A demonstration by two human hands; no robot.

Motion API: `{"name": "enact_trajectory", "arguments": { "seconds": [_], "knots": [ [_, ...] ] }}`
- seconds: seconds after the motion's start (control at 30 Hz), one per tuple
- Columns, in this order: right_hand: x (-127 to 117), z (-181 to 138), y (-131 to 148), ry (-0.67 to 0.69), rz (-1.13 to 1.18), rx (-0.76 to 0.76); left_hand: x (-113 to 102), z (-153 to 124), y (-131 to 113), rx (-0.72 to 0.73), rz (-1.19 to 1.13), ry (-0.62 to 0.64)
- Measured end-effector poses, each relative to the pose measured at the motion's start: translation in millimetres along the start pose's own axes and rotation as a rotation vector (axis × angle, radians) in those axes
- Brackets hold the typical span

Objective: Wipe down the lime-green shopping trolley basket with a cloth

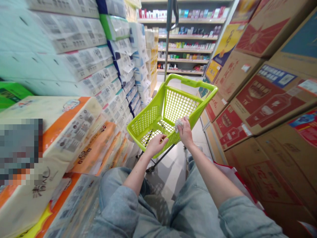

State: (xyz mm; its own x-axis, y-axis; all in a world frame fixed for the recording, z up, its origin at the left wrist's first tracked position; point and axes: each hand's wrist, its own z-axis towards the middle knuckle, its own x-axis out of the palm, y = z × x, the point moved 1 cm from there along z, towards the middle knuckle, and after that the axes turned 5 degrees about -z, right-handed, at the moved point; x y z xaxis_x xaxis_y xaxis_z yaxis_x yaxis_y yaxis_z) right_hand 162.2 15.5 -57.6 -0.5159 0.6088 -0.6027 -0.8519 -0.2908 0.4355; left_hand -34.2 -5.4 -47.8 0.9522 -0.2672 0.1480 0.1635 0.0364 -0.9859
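Gripping the near rim of the green basket [146, 120] with our left hand [155, 144], fingers curled over the edge, our right hand [185, 132] just beside it on that rim, clamped on a crumpled white cloth [178, 124], tissue packs [74, 129] left of the basket, cartons [260, 99] right of it.

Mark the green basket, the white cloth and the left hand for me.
green basket [182, 105]: head view, on its far mesh wall.
white cloth [178, 124]: head view, on the bunched part at the basket's near rim.
left hand [156, 144]: head view, on the back of the hand.
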Motion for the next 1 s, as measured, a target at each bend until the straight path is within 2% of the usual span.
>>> {"name": "enact_trajectory", "arguments": {
  "seconds": [0.1, 0.17, 0.33, 0.47, 0.67, 0.73, 0.83, 1.0],
  "knots": [
    [7, -21, 19, -0.086, 0.095, 0.084, 2, 3, 4, 0.115, 0.142, 0.025],
    [14, -40, 37, -0.093, 0.158, 0.132, 2, 6, 6, 0.165, 0.192, 0.042],
    [27, -78, 69, -0.076, 0.219, 0.196, -2, 11, 9, 0.182, 0.218, 0.039],
    [27, -75, 57, -0.049, 0.191, 0.167, -6, 9, 7, 0.238, 0.262, 0.065],
    [21, -29, -3, -0.101, 0.068, 0.226, -8, 4, 0, 0.244, 0.409, 0.109],
    [20, -16, -15, -0.109, 0.055, 0.224, -8, 2, -3, 0.239, 0.423, 0.103],
    [22, -12, -15, -0.133, 0.074, 0.253, -6, 2, -7, 0.219, 0.522, 0.107],
    [25, -38, 19, -0.121, 0.172, 0.269, -4, 3, -8, 0.216, 0.793, 0.219]
  ]
}}
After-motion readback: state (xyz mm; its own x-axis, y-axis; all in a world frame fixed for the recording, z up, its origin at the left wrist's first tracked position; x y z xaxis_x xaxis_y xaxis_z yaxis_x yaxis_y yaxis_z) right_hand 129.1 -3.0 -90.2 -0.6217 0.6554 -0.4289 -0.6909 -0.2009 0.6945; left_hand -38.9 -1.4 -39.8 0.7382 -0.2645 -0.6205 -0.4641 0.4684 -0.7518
